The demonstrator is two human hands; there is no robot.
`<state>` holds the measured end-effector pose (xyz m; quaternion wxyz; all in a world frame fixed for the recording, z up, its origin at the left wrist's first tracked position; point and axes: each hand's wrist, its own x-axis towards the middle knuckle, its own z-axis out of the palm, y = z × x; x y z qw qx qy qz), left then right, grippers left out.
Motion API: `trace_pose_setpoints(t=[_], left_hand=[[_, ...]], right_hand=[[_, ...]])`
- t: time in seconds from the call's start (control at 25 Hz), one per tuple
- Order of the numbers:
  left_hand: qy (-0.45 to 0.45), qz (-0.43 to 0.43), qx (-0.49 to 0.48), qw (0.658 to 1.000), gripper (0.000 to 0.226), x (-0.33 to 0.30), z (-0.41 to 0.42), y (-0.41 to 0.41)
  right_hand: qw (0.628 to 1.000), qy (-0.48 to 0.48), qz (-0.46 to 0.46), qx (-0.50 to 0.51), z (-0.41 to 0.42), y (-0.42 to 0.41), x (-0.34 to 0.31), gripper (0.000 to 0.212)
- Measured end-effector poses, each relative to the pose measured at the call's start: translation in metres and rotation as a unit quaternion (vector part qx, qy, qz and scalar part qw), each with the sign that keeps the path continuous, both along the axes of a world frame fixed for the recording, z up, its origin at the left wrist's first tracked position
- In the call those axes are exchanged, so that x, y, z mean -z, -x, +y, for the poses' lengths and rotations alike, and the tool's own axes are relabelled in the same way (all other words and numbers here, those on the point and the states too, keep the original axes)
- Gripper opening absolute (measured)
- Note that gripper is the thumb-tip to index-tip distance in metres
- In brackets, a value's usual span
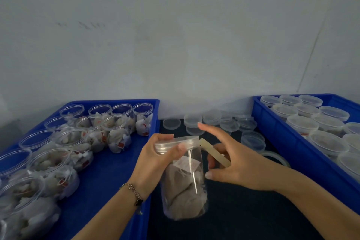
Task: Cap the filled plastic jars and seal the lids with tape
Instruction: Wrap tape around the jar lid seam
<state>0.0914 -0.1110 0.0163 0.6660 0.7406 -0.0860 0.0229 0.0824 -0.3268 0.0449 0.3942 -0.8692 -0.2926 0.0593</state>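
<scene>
Jar capped, holds pouches, probably tea bags; left hand grips lid.

Left crate and right crate cut off at frame edges

The left hand comes from the lower left, its forearm rising toward the centre. The wrist is bent a little and carries a thin chain bracelet. The fingers curl over the top of a lid and the thumb presses on its near edge, so the hand grips it from the left side. The right hand comes from the lower right, with a long bare forearm. Its index finger is stretched out and points up to the left, free in the air. The thumb is stretched low toward the left. The other fingers are bent and hold a pale strip of tape.
</scene>
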Motion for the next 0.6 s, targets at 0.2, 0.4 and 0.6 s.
trace_pose_setpoints(t=[0.2, 0.4, 0.6], left_hand=[[0.050, 0.022, 0.067, 0.996, 0.079, -0.003, -0.004, 0.003], [0.058, -0.005, 0.087, 0.994, 0.099, -0.004, -0.004, 0.006], [0.077, -0.026, 0.104, 0.991, 0.100, -0.001, -0.004, 0.006]], right_hand=[[1.000, -0.001, -0.007, 0.004, -0.020, 0.010, -0.024, 0.067], [0.992, 0.069, -0.090, 0.050, -0.024, 0.013, -0.039, 0.058], [0.987, 0.084, -0.120, 0.072, -0.018, 0.006, -0.033, 0.051]])
